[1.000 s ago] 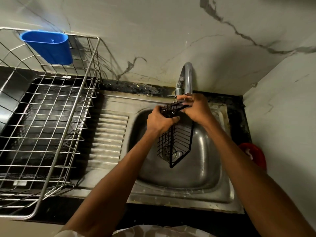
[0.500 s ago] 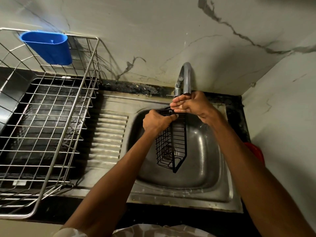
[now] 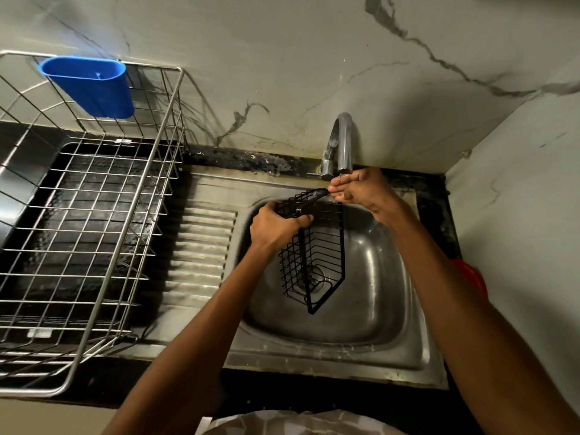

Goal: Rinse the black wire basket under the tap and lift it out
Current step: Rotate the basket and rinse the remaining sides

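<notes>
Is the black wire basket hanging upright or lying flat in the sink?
Upright, hanging. The black wire basket is held over the sink by its top end; the left hand grips it, the right hand touches its top.

Illumination is dim and warm, arriving from above and behind the camera. The steel sink (image 3: 389,312) carries soft glare patches. The wire rack (image 3: 94,215) casts fanned shadows on the marble wall (image 3: 282,58). Wide-angle distortion bends straight lines near the edges. Focus is generally sharp.

One head view — looks steeply down, close over the sink (image 3: 417,350).
</notes>
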